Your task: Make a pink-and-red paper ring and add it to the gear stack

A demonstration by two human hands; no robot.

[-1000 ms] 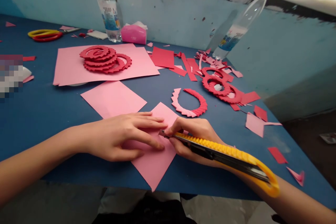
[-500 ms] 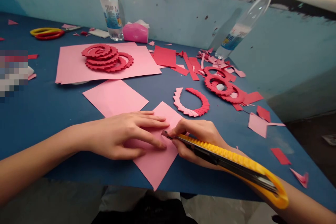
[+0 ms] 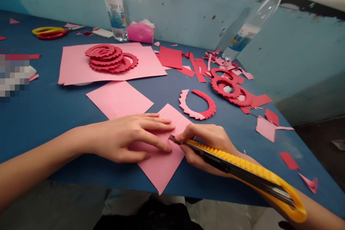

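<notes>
Near edge: The blue table [image 3: 67,115] ends just on my side of the work, and one corner of the pink sheet [image 3: 159,167] points down to about that edge.
Right edge: It slants away past the loose scraps [image 3: 289,160], with a dark area beyond.
Far edge: The wall [image 3: 183,14] stands behind two bottles, one upright [image 3: 118,18] and one that looks tilted [image 3: 244,36].
Room to move: Blue surface shows left of my left forearm, and between the pink sheet and the open ring [image 3: 210,107]; the second pink square [image 3: 120,99] sits close beyond my left hand [image 3: 126,136].
Pink sheet: It lies flat, turned cornerwise in front of me, plain pink, partly covered by both hands.
Left hand: Open, palm down, fingers spread over the sheet.
Right hand: My right hand [image 3: 206,143] grips the cutter [image 3: 242,167] near its blade end; the blade tip is over the sheet, near my left fingertips. I can't tell whether it touches the paper.
Cutter: Yellow ribbed body, dark metal channel, its looped end above my right forearm.
Open ring: Overlapping folded pieces, pink on the left, red on the right, the gap facing away from me.
Further off: Red toothed rings [image 3: 106,61] piled on large pink paper [image 3: 72,66], and scissors [image 3: 51,33] at far left.
</notes>
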